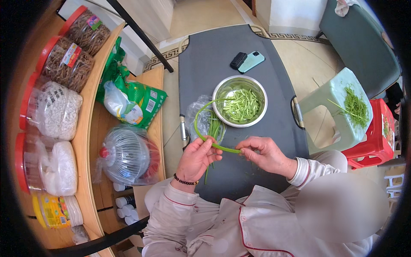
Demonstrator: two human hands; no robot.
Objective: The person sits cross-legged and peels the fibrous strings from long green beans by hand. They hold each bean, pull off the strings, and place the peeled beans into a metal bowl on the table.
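My left hand, with a beaded bracelet at the wrist, pinches a long green vegetable stem between thumb and fingers. The fingertips of my right hand hold the stem's right end. From my left hand the stem curves up, and its thin far end reaches over a steel bowl. Short cut green pieces lie in the bowl. More long stems lie on and beside a clear plastic bag, left of the bowl and partly behind my left hand.
A phone and a black object lie on the grey folding cot. To the right, a pale green stool carries leafy greens, beside a red stool. Wooden shelves at left hold jars and bags.
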